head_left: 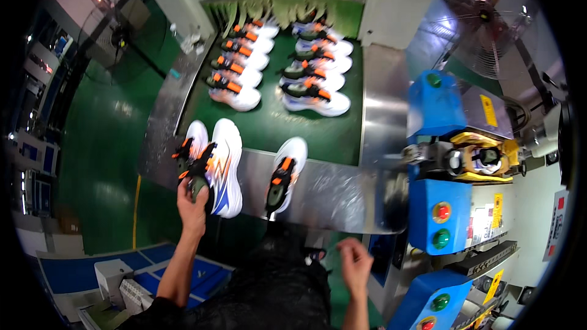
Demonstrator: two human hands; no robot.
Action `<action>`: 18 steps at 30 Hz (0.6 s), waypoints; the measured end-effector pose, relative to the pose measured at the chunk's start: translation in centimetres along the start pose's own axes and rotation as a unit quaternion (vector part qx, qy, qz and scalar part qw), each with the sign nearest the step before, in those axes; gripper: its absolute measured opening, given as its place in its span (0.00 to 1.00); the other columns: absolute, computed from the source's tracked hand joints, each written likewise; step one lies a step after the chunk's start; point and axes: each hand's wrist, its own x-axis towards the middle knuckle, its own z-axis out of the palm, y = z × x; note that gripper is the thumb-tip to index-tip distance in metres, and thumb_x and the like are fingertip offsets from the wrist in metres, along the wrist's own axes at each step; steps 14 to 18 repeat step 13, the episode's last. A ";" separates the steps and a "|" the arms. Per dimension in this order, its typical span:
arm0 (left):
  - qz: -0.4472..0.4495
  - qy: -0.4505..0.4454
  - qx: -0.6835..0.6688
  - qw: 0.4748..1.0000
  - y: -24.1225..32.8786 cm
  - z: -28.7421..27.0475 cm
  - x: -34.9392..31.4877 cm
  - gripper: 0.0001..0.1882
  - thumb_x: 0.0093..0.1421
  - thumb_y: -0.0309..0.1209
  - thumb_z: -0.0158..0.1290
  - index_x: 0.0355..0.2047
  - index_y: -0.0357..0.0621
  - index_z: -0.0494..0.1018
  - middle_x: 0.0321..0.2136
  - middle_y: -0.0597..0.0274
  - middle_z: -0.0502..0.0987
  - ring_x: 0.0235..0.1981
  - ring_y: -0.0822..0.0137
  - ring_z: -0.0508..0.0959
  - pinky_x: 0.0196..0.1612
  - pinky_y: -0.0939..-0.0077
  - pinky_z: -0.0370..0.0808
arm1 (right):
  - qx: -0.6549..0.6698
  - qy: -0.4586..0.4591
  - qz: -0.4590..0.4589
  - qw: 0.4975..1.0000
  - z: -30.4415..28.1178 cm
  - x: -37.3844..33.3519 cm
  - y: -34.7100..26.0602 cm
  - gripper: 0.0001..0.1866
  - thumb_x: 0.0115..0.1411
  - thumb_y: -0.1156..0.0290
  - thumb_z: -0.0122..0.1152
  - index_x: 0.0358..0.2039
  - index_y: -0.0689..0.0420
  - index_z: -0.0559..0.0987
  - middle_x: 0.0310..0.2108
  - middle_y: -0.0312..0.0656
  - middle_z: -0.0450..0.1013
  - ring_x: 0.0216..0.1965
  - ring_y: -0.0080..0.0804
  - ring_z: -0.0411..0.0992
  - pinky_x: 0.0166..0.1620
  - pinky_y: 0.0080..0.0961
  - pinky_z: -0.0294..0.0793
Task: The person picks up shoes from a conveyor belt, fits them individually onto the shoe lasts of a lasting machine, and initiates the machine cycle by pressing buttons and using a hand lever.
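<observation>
The left hand (192, 203) grips the heel of a white shoe with orange and blue markings (221, 168) on the steel ledge (333, 192); a second shoe (191, 146) lies touching it at nine o'clock, a third (285, 174) apart at three o'clock; the right hand (354, 264) hangs loosely curled, holding nothing; two rows of shoes (278, 64) wait on the green belt (306, 128) at twelve o'clock, apparently unhandled; a blue press machine (439, 208) crowds three o'clock.

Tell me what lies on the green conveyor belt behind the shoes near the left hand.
On the green belt two rows of white shoes with orange and dark uppers run back toward the machine opening. The farthest pairs are partly hidden under hanging green strips, so the full count cannot be seen.
</observation>
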 end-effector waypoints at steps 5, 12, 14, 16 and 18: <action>0.028 -0.041 0.212 0.976 -12.8 -2.5 6.7 0.44 0.50 0.29 0.65 0.63 0.30 0.53 0.54 0.42 0.69 0.57 0.51 0.70 0.59 0.64 0.65 | 0.005 0.037 -0.054 0.998 8.1 10.1 -1.7 0.14 0.63 0.79 0.56 0.49 0.65 0.75 0.41 0.42 0.77 0.44 0.27 0.74 0.51 0.24 0.73; -0.073 -0.187 0.171 0.965 -12.5 -2.6 12.9 0.57 0.45 0.28 0.67 0.68 0.41 0.39 0.65 0.44 0.52 0.68 0.50 0.53 0.68 0.60 0.52 | -0.205 -0.263 -0.115 0.936 37.1 34.8 -9.5 0.43 0.53 0.61 0.71 0.63 0.64 0.60 0.61 0.53 0.63 0.63 0.44 0.63 0.63 0.38 0.64; -0.090 -0.223 0.187 0.952 -12.7 -4.0 15.3 0.57 0.45 0.28 0.67 0.68 0.41 0.39 0.65 0.44 0.52 0.68 0.50 0.53 0.68 0.60 0.52 | -0.251 -0.283 -0.174 0.909 41.6 39.0 -8.9 0.46 0.51 0.58 0.73 0.65 0.61 0.59 0.64 0.52 0.59 0.66 0.43 0.58 0.65 0.40 0.61; -0.090 -0.223 0.187 0.952 -12.7 -4.0 15.3 0.57 0.45 0.28 0.67 0.68 0.41 0.39 0.65 0.44 0.52 0.68 0.50 0.53 0.68 0.60 0.52 | -0.251 -0.283 -0.174 0.909 41.6 39.0 -8.9 0.46 0.51 0.58 0.73 0.65 0.61 0.59 0.64 0.52 0.59 0.66 0.43 0.58 0.65 0.40 0.61; -0.090 -0.223 0.187 0.952 -12.7 -4.0 15.3 0.57 0.45 0.28 0.67 0.68 0.41 0.39 0.65 0.44 0.52 0.68 0.50 0.53 0.68 0.60 0.52 | -0.251 -0.283 -0.174 0.909 41.6 39.0 -8.9 0.46 0.51 0.58 0.73 0.65 0.61 0.59 0.64 0.52 0.59 0.66 0.43 0.58 0.65 0.40 0.61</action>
